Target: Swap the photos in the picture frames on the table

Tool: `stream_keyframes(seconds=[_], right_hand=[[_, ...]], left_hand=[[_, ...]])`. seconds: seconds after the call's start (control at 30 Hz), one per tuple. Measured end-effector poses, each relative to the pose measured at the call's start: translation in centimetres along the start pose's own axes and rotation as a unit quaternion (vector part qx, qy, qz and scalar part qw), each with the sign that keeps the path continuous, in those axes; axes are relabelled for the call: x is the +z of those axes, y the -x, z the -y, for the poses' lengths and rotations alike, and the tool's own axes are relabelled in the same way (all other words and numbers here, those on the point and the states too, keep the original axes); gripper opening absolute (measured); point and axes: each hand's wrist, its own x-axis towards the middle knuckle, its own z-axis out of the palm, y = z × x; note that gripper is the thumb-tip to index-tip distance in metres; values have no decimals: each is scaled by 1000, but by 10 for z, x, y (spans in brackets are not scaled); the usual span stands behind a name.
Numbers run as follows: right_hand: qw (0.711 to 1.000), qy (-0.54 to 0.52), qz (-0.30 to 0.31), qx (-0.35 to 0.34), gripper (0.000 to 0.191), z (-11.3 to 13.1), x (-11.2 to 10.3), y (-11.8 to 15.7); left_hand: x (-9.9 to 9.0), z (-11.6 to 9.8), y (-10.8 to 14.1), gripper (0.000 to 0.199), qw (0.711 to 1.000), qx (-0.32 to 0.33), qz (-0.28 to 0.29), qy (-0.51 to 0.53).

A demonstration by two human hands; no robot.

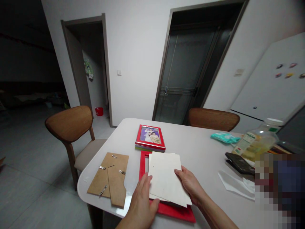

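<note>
White for the loosely stacked paper sheets (164, 178), lying on the red frame (175, 211) and covering all but a strip of its opening at the left. Fanned slightly at the near right corner, with edges out of line. Pinched at the right edge by the right hand (190, 184), thumb on top, fingers mostly hidden. Bordered at the left edge by the left hand (143, 195), fingers loosely extended rather than clenched, thumb at the frame's near side; hard to tell how firmly pressed.

To the left of the red frame, and apart from it, a brown backing board (101, 181) with metal clips (102, 168) and a support leg (116, 187). Just beyond the frame, a red-framed picture (150, 136) on top of a small stack. Well to the right of the frame, a dark phone (239, 163) and a plastic bottle (257, 140).

As a judgement, step in hand: squaring the sheets over the frame. Impossible to tell whether for laying in or lifting out. Next, probably a need for evening the fanned edges between both hands, without bending corners or dragging the frame along.
</note>
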Motion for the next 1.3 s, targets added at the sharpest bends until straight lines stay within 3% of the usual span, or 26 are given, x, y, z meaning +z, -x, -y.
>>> stream_keyframes(seconds=[0.27, 0.5, 0.77, 0.9, 1.0, 1.17, 1.23, 1.3], right_hand=[[999, 36, 18, -15, 42, -5, 10, -8], [997, 67, 37, 3, 47, -3, 9, -6], [984, 172, 11, -53, 46, -4, 11, -11], [987, 153, 31, -25, 46, -4, 6, -7], [985, 166, 35, -43, 44, -4, 8, -4], [958, 271, 18, -89, 37, -1, 10, -6], [930, 351, 8, -112, 34, 1, 8, -9], [883, 453, -13, -124, 32, 2, 6, -11]], left_hand=[[3, 14, 9, 54, 989, 94, 46, -107], [-2, 11, 8, 50, 985, 91, 68, -132], [-5, 12, 6, 41, 976, 120, 92, -156], [-4, 20, 5, 45, 973, 144, 77, -166], [-1, 27, 5, 46, 966, 178, 70, -174], [-1, 33, 3, 46, 959, 195, 77, -189], [-4, 29, 2, 43, 958, 184, 93, -198], [-7, 23, 0, 42, 956, 167, 116, -212]])
